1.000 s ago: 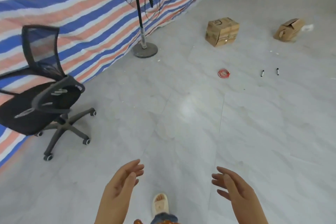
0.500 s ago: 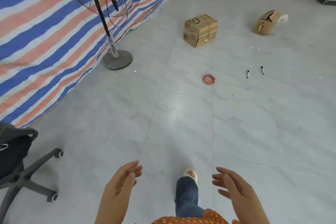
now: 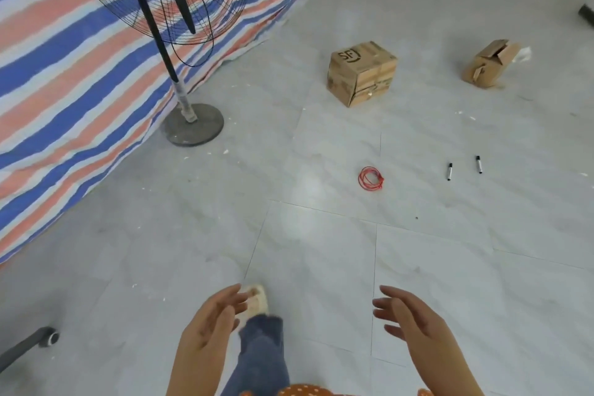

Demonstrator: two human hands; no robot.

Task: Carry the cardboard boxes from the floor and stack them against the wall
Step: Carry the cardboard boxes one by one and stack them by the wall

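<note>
A closed cardboard box (image 3: 361, 72) marked "SF" stands on the grey tiled floor ahead, in the upper middle of the view. Farther right lies a smaller cardboard box (image 3: 490, 63) tipped over with its flaps open. My left hand (image 3: 210, 328) and my right hand (image 3: 409, 320) are held out in front of me at the bottom of the view, palms facing each other, fingers relaxed and empty. Both hands are far short of the boxes.
A standing fan (image 3: 167, 38) on a round base stands at the left before a striped tarpaulin wall (image 3: 64, 74). A red wire coil (image 3: 370, 178) and two markers (image 3: 449, 170) lie on the floor. An office-chair caster (image 3: 48, 338) shows at the bottom left.
I have walked forward: the boxes, fan and red coil are nearer and lower in view, and the office chair has slid almost out of view. Both hands stay empty and held out.
</note>
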